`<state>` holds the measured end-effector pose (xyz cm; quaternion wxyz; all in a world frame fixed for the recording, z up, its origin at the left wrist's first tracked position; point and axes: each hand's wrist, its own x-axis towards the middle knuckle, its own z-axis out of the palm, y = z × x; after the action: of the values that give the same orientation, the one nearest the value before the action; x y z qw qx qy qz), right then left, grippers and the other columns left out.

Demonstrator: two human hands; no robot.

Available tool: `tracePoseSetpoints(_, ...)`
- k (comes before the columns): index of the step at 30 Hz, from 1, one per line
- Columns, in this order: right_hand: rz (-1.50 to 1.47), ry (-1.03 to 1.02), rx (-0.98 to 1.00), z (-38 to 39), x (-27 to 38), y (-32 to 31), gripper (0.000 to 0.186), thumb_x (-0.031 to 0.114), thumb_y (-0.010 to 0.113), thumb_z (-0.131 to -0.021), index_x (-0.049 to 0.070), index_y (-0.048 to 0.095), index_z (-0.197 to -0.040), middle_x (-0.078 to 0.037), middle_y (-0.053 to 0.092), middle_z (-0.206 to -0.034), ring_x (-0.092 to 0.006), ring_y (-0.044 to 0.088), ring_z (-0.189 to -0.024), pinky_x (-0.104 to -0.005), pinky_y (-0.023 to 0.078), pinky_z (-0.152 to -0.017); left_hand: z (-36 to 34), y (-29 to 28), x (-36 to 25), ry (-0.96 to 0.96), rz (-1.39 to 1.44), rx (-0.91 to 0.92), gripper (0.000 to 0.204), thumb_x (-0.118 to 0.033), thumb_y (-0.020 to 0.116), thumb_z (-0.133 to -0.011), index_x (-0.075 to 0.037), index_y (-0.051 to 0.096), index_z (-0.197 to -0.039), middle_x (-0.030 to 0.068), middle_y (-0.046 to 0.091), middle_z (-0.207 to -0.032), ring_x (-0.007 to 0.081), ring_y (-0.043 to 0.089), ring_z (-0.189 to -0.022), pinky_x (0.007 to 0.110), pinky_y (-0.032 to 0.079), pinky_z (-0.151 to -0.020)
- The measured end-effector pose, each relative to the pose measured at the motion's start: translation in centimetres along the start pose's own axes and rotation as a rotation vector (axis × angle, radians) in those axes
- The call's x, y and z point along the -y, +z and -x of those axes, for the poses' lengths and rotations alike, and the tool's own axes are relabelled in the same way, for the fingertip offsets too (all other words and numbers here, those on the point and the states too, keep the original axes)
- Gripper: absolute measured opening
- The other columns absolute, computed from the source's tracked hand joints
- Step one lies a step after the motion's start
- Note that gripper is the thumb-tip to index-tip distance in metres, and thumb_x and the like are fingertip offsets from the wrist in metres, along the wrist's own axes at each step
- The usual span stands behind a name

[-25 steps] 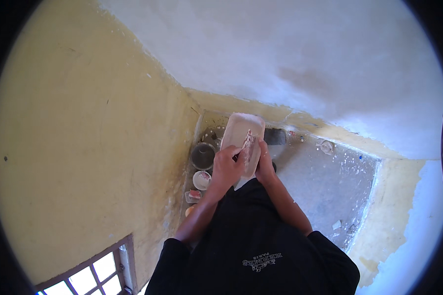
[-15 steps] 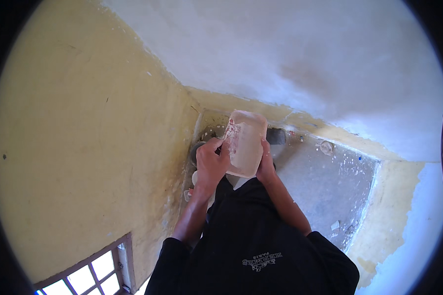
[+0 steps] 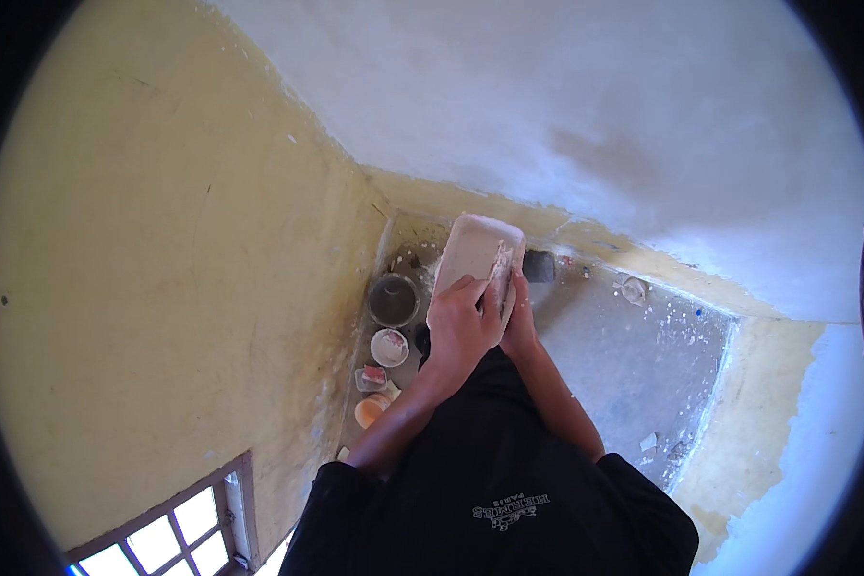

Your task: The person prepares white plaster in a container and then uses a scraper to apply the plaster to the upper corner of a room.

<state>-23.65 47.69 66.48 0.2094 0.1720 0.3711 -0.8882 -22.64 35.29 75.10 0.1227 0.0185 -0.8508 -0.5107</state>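
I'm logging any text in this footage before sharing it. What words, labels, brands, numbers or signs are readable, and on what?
Shirt: pale lettering beside a small emblem; I won't copy the wording here.
Tray, scraper: no text visible.
Dark bucket, white tub: none I can make out; both are small in view.

On the floor (image 3: 634,365), left of the tray (image 3: 470,254), stands a bucket (image 3: 394,312) — a tub (image 3: 381,349) beside it, toward the window (image 3: 176,533).
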Motion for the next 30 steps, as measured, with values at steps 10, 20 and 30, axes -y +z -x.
tracePoseSetpoints(10, -0.037, -0.015, 0.01, 0.2, 0.5, 0.0, 0.051, 0.044, 0.041, -0.102, 0.007, 0.045, -0.137, -0.009, 0.057, -0.127, -0.02, 0.055, -0.117, -0.0355, 0.044, -0.102, 0.0, 1.7, 1.7, 0.009, -0.204, 0.005, 0.017, -0.012, 0.061, -0.086, 0.001, 0.064, -0.076, 0.0185, 0.061, -0.076, 0.039, 0.062, -0.069, 0.046, 0.05, -0.062)
tracePoseSetpoints(20, -0.002, 0.022, -0.021, 1.0, 1.6, 1.0, 0.058, 0.045, 0.043, -0.1, 0.003, 0.042, -0.139, -0.011, 0.055, -0.131, -0.0223, 0.055, -0.119, -0.037, 0.043, -0.104, -0.8, -1.4, 0.4, 0.019, -0.256, -0.039, 0.013, -0.01, 0.063, -0.086, 0.001, 0.062, -0.079, 0.0186, 0.06, -0.078, 0.041, 0.061, -0.069, 0.048, 0.048, -0.06)
tracePoseSetpoints(30, -0.006, 0.018, 0.001, 0.6, 0.8, -0.5, 0.051, 0.04, 0.043, -0.1, 0.006, 0.042, -0.137, -0.011, 0.054, -0.13, -0.0213, 0.054, -0.12, -0.0354, 0.044, -0.101, -0.7, 0.0, 1.0, 0.1, -0.527, 0.02, 0.008, -0.008, 0.061, -0.086, -0.001, 0.061, -0.087, 0.0166, 0.064, -0.089, 0.0323, 0.067, -0.072, 0.041, 0.055, -0.061)
